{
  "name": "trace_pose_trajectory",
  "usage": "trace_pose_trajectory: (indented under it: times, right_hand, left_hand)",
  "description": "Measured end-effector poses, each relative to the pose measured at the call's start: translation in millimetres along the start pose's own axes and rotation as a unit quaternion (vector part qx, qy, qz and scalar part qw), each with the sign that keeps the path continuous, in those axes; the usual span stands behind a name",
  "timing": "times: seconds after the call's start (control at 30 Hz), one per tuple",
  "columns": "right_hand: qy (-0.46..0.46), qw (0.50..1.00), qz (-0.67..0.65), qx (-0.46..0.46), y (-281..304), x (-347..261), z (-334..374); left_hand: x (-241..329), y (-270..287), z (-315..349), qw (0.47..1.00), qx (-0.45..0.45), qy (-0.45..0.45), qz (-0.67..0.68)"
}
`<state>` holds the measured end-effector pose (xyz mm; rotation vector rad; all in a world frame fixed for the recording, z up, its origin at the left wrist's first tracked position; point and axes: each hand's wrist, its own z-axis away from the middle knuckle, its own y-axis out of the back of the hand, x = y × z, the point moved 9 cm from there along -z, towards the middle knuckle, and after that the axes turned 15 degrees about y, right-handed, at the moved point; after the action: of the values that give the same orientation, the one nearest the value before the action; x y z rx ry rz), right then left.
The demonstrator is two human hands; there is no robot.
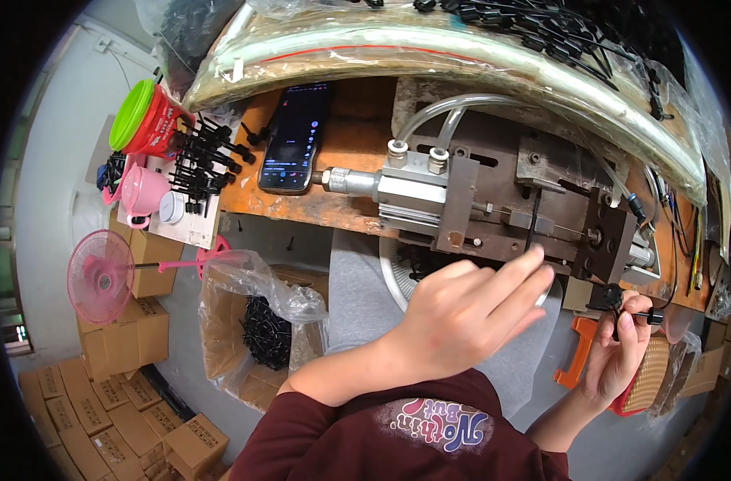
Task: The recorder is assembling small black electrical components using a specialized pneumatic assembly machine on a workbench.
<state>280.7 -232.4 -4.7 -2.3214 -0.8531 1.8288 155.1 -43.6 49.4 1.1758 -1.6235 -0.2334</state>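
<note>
My left hand [481,313] reaches over the front of a metal clamping machine [494,200]. Its fingertips meet the near end of a thin black rod [534,216], which runs up across the machine's middle. The thumb is hidden beneath the hand, and the other fingers are stretched out. At the machine's right front corner, my right hand [622,353] is closed on black plastic parts [614,298] with round knobs and thin stems, pinched between thumb and fingers. Just how many parts it holds is unclear.
A phone [293,144] lies on the wooden bench [301,210], left of the machine's cylinder [409,200]. More black parts [205,160] are heaped beside a red tub [153,120]. Below stand a pink fan [101,276] and a plastic-lined carton [221,337]. Clear hoses [469,100] arch above.
</note>
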Motion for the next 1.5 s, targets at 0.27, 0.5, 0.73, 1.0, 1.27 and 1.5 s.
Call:
trace_pose_trajectory:
  times: [0.27,0.5,0.73,1.0,1.27,1.5]
  right_hand:
    - [-0.021,0.999,0.03,-0.035,-17.3,3.6,0.3]
    - [-0.022,0.999,0.03,-0.026,-18.0,4.3,4.5]
    - [-0.036,0.999,0.01,-0.013,-26.0,1.5,9.1]
    - [-0.106,0.989,-0.017,-0.102,-43.2,7.5,9.2]
    - [-0.056,0.988,-0.086,-0.115,-48.8,17.6,19.2]
    - [-0.085,0.976,-0.065,-0.192,-64.6,16.4,26.9]
  left_hand:
    - [-28.7,79.7,26.7,0.987,0.126,0.028,0.1]
    - [-127.1,132.2,50.9,0.938,0.321,0.126,-0.029]
    - [-195.6,124.1,10.2,0.956,0.167,0.149,-0.192]
    - [-184.6,145.4,8.3,0.949,0.277,0.149,-0.035]
    - [6.3,60.0,12.8,0.997,-0.024,-0.06,0.052]
    - [41.5,33.8,9.3,0.98,-0.141,-0.114,0.08]
